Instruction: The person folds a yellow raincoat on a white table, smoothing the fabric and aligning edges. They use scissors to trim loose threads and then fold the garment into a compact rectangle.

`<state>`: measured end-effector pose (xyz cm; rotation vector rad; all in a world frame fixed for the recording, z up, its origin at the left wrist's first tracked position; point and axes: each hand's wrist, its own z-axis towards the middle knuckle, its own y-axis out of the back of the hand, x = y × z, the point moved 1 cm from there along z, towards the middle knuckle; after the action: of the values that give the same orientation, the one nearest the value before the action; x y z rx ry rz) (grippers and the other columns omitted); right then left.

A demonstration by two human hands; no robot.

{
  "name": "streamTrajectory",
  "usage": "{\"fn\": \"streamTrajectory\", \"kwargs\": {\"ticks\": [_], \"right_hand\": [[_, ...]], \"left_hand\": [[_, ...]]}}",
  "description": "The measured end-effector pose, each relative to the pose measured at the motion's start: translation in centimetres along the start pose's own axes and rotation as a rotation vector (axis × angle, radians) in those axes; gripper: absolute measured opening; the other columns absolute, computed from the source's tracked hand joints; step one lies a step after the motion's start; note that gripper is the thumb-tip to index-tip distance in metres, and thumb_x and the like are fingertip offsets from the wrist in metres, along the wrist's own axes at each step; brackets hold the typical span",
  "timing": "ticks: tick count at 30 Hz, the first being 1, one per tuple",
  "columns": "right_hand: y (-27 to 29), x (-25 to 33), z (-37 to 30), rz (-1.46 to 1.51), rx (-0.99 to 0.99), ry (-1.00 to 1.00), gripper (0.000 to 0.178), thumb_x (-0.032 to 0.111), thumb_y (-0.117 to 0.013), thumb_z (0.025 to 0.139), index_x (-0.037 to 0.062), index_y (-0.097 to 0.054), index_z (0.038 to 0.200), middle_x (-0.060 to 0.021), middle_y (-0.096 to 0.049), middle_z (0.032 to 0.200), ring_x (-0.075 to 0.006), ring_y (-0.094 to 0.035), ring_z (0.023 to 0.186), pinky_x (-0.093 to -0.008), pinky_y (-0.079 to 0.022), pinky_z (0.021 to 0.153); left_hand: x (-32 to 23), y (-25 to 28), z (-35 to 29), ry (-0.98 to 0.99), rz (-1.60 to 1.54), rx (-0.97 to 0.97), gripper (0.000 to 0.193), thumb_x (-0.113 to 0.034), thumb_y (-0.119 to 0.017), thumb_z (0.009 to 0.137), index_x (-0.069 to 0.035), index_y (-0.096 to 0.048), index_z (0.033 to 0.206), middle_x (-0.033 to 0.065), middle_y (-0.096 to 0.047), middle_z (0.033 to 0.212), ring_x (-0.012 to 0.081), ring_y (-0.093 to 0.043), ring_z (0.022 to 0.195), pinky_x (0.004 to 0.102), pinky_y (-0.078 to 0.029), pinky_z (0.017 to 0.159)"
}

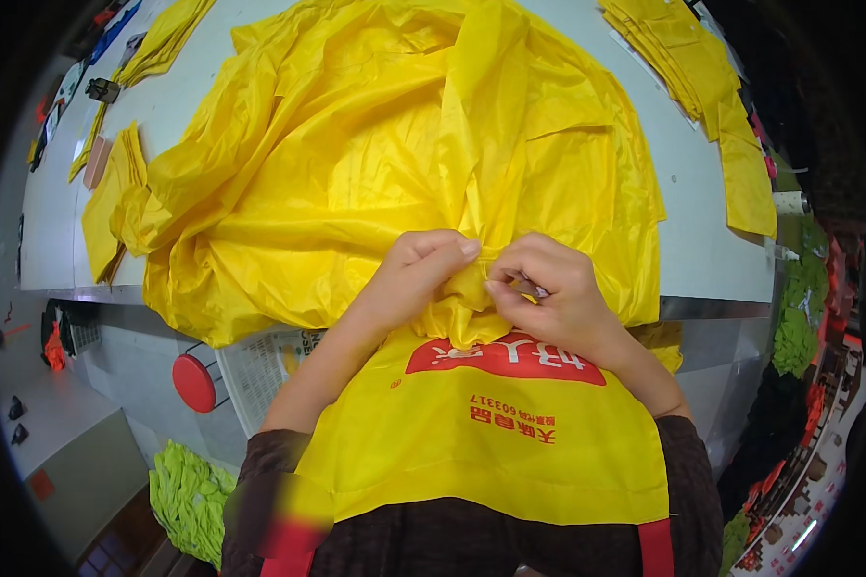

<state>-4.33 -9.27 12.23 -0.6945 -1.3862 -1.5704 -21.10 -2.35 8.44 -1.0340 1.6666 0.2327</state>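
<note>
A large heap of thin, shiny yellow fabric [356,163] is bunched over the white table and hangs past its near edge. At its near middle, my left hand [423,274] pinches a gathered fold between thumb and fingers. Close beside it on the right, my right hand [553,288] is closed at the same gathered part, thumb and forefinger together. A small metallic tool [529,287] shows within the right hand's curled fingers; most of it is hidden, so its kind is unclear. Below both hands lies the yellow apron [548,462] I wear, with a red printed patch.
Folded yellow pieces [674,67] lie along the white table's [702,260] right side, and more yellow cloth [115,202] at its left. A red round stool [194,383] and a white basket [245,375] stand below left. Lime-green cloth [191,495] is heaped at lower left.
</note>
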Motion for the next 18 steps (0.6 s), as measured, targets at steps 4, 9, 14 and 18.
{"fn": "streamTrajectory", "kwargs": {"ticks": [4, 9, 14, 18], "right_hand": [[0.4, 0.5, -0.6, 0.073, 0.007, -0.083, 0.012, -0.001, -0.064, 0.069, 0.0021, -0.059, 0.079, -0.0062, -0.054, 0.066, -0.016, -0.054, 0.056, -0.0265, -0.041, 0.05], [0.7, 0.6, -0.7, 0.108, 0.176, -0.031, 0.013, 0.003, -0.067, 0.069, 0.0019, -0.059, 0.079, -0.0055, -0.053, 0.061, -0.0153, -0.051, 0.052, -0.0262, -0.04, 0.049], [3.3, 0.8, -0.5, 0.261, 0.502, -0.109, 0.023, 0.01, -0.065, 0.075, 0.0021, -0.059, 0.095, -0.0081, -0.06, 0.079, -0.0162, -0.057, 0.064, -0.0269, -0.043, 0.056], [3.7, -1.5, -1.3, 0.165, 0.168, -0.126, 0.031, 0.01, -0.058, 0.077, 0.0004, -0.054, 0.106, -0.0104, -0.056, 0.083, -0.0191, -0.054, 0.07, -0.0279, -0.043, 0.06]], "left_hand": [[-0.9, -0.7, -0.8, -0.009, 0.024, 0.044, 0.008, -0.009, -0.062, 0.08, -0.002, -0.061, 0.084, -0.006, -0.054, 0.067, -0.0001, -0.045, 0.058, 0.0169, -0.036, 0.051], [-0.1, -0.2, -0.8, -0.03, 0.064, 0.064, 0.012, -0.006, -0.063, 0.079, -0.001, -0.062, 0.089, -0.0052, -0.059, 0.073, -0.0002, -0.049, 0.064, 0.0161, -0.039, 0.056], [-0.6, -0.4, -1.0, 0.019, -0.105, 0.061, 0.016, -0.004, -0.062, 0.079, 0.001, -0.062, 0.095, -0.0005, -0.063, 0.083, 0.0029, -0.055, 0.07, 0.0181, -0.045, 0.062], [-1.1, -0.3, -0.9, 0.066, -0.133, 0.079, 0.019, -0.002, -0.061, 0.08, 0.002, -0.061, 0.099, 0.0031, -0.064, 0.089, 0.0068, -0.059, 0.074, 0.0208, -0.049, 0.068]]}}
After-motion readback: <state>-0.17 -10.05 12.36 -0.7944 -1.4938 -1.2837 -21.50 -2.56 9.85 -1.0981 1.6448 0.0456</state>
